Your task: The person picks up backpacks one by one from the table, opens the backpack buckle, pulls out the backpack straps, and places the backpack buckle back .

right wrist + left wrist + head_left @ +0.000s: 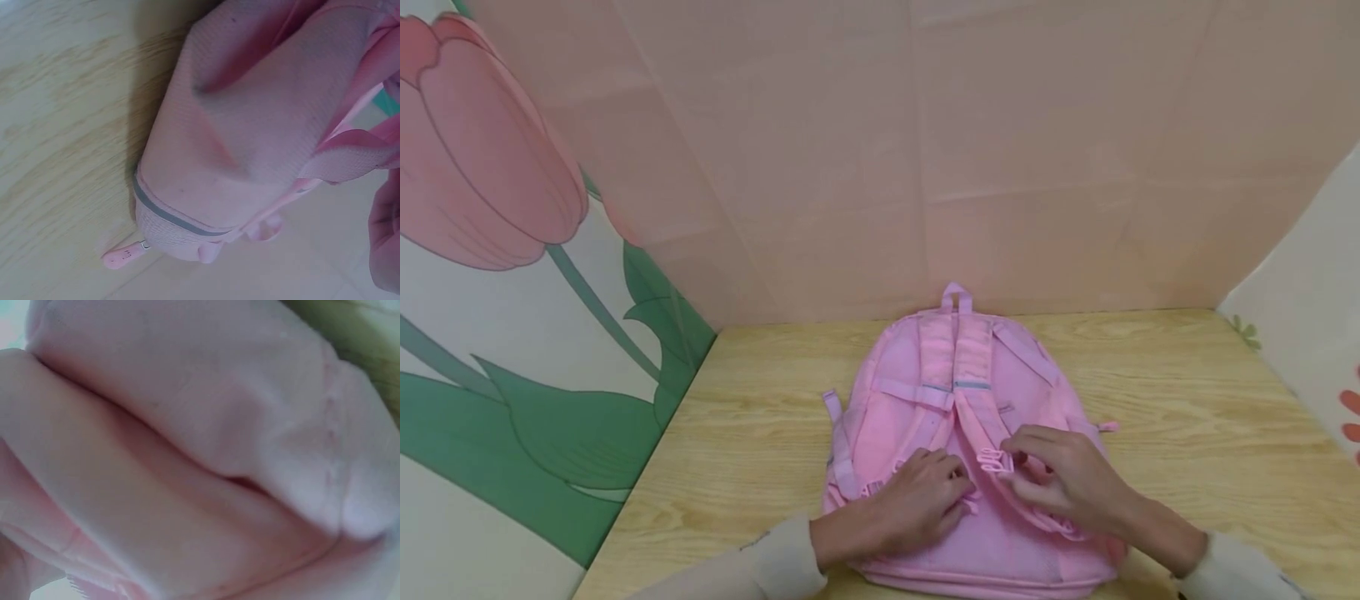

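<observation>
The pink fabric backpack (992, 552) sits at the near middle of the surface, its strap side facing up and its carrying loop toward the back wall, and the work in hand seems to be with the fittings of its two padded pink shoulder straps (973, 354). The right hand (1071, 477) has its fingers narrowed on a pink plastic buckle piece with looped prongs (995, 460); the left hand (917, 500) has its fingers curled in, apparently pinching a small pink piece (972, 502), though I cannot tell exactly what it is. To handle this well, I would hold each piece by its rear edge so the prongs stay free, check that the webbing lies untwisted, line the parts up flat and push straight, keeping fingertips out of the gap. The pale wood-grain surface (1202, 408) extends on both sides of the backpack, and a small pink pull tab (125, 255) hangs off its side over it. Behind rises a creased pinkish-beige wall covering (850, 158); on the left is a white panel with a large pink tulip (490, 150), on the right a white panel with red petals (1300, 292)
</observation>
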Action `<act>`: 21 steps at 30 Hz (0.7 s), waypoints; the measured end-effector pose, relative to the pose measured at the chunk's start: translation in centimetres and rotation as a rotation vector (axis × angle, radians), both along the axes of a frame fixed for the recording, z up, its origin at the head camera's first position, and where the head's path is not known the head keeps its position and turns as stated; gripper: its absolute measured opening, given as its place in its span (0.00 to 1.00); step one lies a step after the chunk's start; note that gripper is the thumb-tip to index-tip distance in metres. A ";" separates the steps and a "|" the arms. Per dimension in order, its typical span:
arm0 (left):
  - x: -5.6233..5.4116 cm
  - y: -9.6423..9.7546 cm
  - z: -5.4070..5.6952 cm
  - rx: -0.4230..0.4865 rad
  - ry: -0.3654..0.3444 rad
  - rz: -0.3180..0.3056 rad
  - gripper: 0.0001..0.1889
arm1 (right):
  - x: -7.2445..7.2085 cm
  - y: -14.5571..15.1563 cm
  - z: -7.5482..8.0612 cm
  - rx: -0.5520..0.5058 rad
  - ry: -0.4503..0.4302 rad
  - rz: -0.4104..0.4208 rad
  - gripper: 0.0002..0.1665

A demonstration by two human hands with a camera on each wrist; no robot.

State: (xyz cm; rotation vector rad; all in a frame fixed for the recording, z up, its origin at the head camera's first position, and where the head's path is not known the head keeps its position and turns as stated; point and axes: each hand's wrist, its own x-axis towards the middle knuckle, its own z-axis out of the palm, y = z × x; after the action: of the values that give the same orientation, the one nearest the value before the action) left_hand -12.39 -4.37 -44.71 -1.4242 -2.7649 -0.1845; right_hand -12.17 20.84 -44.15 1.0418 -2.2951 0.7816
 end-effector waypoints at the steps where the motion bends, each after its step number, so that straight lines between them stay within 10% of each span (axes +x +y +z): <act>1: 0.0 0.0 0.1 0.003 0.011 -0.001 0.13 | 0.0 0.0 0.0 0.004 -0.002 -0.004 0.19; 7: -1.2 -0.2 2.2 0.229 0.007 0.127 0.12 | -0.1 -0.2 0.2 0.001 0.033 0.001 0.15; 13: -2.6 0.4 4.4 0.627 -0.455 0.204 0.11 | 0.0 -0.5 0.3 0.009 0.054 0.000 0.12; 21: -2.4 1.4 4.5 0.753 -0.960 0.289 0.07 | 0.1 -0.8 0.2 0.058 0.103 -0.003 0.16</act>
State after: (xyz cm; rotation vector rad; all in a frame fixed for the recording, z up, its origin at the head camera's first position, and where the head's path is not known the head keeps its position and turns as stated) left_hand -14.83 -2.93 -40.18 -0.8046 -2.8103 -2.0715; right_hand -12.05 20.00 -43.91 1.0787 -2.2432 0.6476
